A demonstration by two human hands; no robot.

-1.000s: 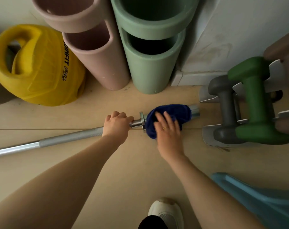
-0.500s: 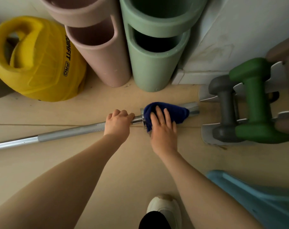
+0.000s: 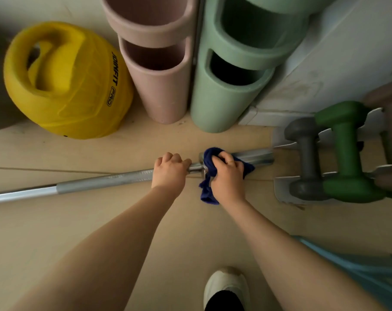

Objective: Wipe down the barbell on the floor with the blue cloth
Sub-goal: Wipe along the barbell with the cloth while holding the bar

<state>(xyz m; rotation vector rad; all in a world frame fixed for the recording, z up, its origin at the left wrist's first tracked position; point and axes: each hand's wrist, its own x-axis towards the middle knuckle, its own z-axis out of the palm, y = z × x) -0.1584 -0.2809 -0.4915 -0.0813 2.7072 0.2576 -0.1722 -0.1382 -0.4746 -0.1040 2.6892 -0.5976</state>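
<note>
The barbell (image 3: 105, 181) lies flat on the floor (image 3: 145, 221), and its long axis runs almost straight from left to right across the view, in front of both hands. Its thick sleeve end points to the right and stops just beside the dumbbell rack (image 3: 282, 187); the thin shaft goes far to the left.

The left hand (image 3: 169, 171) grips the shaft just left of the collar, with the fingers curled over the top. I judge that it steadies the bar.

The right hand (image 3: 227, 176) is just right of the collar, on the sleeve. Its fingers are curled and hold the blue cloth (image 3: 207, 191), which is bunched against the metal; one loose end of the cloth hangs down toward the person. This hand is the nearer one to the bare part of the sleeve, which shows between the cloth and the rack.

Both forearms reach forward and come close together at the collar. The next stroke probably has to follow the long axis of the bar. Most of the shaft left of the collar seems not yet wiped, though I cannot tell this for sure.
</note>
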